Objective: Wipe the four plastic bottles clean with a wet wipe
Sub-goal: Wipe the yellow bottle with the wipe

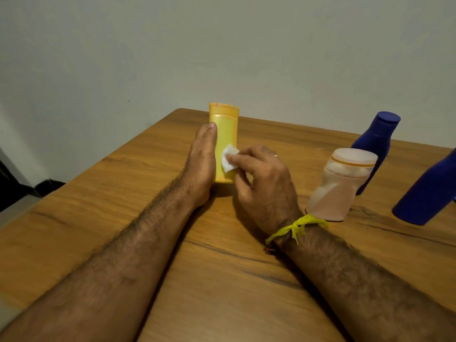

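Note:
A yellow bottle (225, 134) stands upright on the wooden table (222, 280), near its far edge. My left hand (202, 164) holds it from the left, thumb along its side; the fingers are hidden behind it. My right hand (261, 186) pinches a small white wet wipe (229, 157) and presses it against the bottle's front. To the right stand a pale pink bottle (340, 186) on its cap, a blue bottle (377, 144) behind it, and another blue bottle (427, 191) at the right edge of the view.
A plain wall rises just behind the table's far edge. The table's left edge runs diagonally, with dark floor (14, 191) beyond it. A yellow thread band (296, 228) is tied round my right wrist.

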